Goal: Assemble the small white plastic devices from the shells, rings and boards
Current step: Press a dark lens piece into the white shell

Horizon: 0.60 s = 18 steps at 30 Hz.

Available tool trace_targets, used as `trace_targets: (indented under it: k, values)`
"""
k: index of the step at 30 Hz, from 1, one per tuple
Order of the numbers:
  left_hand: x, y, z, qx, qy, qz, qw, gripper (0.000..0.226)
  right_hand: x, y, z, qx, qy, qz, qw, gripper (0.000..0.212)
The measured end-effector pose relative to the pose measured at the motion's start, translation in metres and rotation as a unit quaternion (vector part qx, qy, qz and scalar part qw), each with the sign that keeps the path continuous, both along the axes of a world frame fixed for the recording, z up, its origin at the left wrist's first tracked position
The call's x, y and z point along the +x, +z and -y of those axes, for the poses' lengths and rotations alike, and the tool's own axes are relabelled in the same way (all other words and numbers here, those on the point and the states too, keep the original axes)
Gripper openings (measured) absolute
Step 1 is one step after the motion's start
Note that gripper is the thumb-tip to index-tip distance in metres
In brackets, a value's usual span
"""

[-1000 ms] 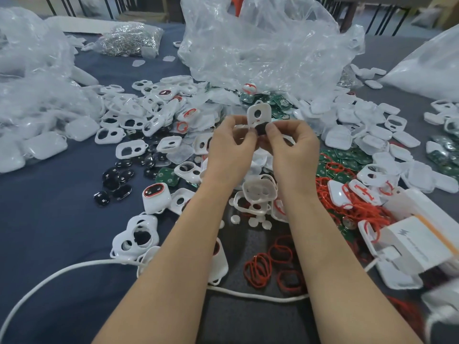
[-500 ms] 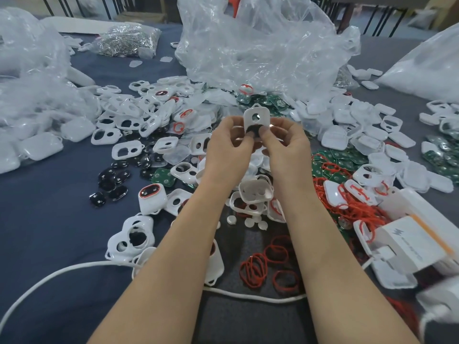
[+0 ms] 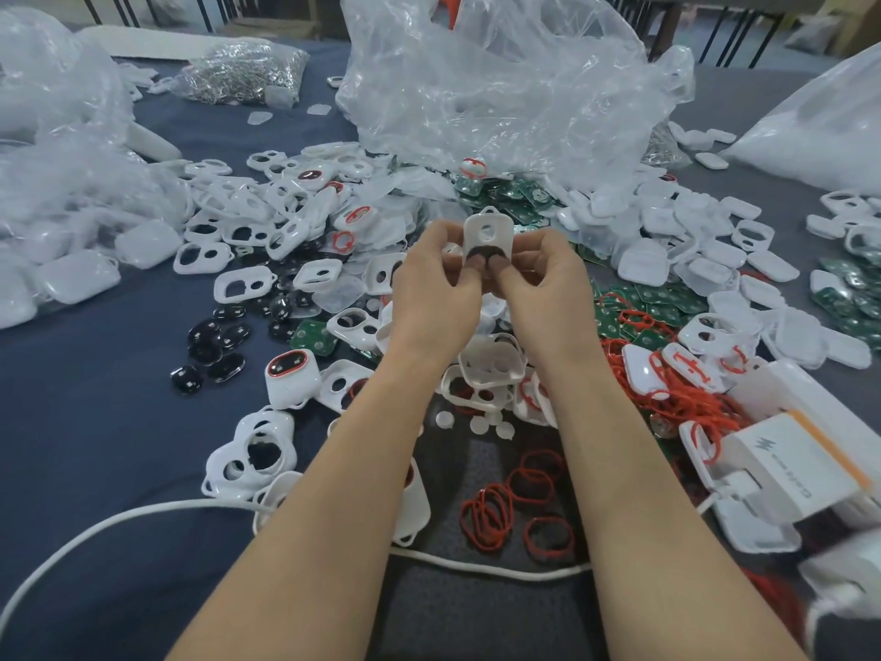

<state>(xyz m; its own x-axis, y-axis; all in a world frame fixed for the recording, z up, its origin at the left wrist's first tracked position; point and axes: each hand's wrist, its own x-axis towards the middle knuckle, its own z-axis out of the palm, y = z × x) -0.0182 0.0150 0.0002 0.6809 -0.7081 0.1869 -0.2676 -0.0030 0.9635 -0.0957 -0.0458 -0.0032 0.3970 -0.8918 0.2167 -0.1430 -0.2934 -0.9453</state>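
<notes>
A small white shell [image 3: 487,233] with a round hole and a top loop stands upright between both hands above the table's middle. My left hand [image 3: 436,283] grips its left side and my right hand [image 3: 543,283] grips its right side. Both thumbs press on a dark piece [image 3: 481,254] in the shell's lower opening. Loose white shells [image 3: 245,283] lie all round, red rings [image 3: 496,512] lie near the front, green boards [image 3: 314,337] lie under my hands and to the right, and black lens pieces [image 3: 214,341] sit on the left.
A crumpled clear plastic bag [image 3: 500,78] rises behind my hands, with more bags at left [image 3: 57,150] and right [image 3: 820,131]. A white cable [image 3: 119,522] curves across the front. A white charger box [image 3: 801,460] sits at the right front. An assembled device [image 3: 291,374] stands at left.
Both thumbs have slid down and inward over the dark piece in the shell, covering more of it. The shell stays held at about the same place.
</notes>
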Motion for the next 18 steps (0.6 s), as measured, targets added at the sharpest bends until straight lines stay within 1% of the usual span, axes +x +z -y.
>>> trace_targets:
  k: [6, 8, 11, 15, 18]
  values:
    - [-0.0015, 0.0022, -0.0011, 0.012, -0.007, 0.034, 0.999, 0.012, -0.0024, -0.0009, 0.0019, 0.017, -0.023, -0.01, 1.0, 0.008]
    - [-0.0016, 0.0021, -0.0015, 0.015, 0.002, 0.052, 0.999, 0.012, -0.0041, -0.0006, 0.0018, 0.02, -0.018, -0.012, 1.0, 0.005]
    - [-0.0049, 0.0017, -0.0012, 0.033, 0.022, 0.094, 0.995, 0.015, -0.0053, -0.0001, 0.0008, -0.002, -0.023, -0.021, 0.999, 0.014]
    - [-0.0059, 0.0037, -0.0014, 0.04, 0.023, 0.114, 0.992, 0.012, -0.0029, -0.0006, 0.0009, -0.037, -0.041, -0.05, 0.997, 0.015]
    - [-0.0059, 0.0103, -0.003, 0.038, 0.018, 0.116, 0.992, 0.01, -0.0034, 0.0023, 0.0008, 0.001, -0.026, -0.01, 1.0, 0.016]
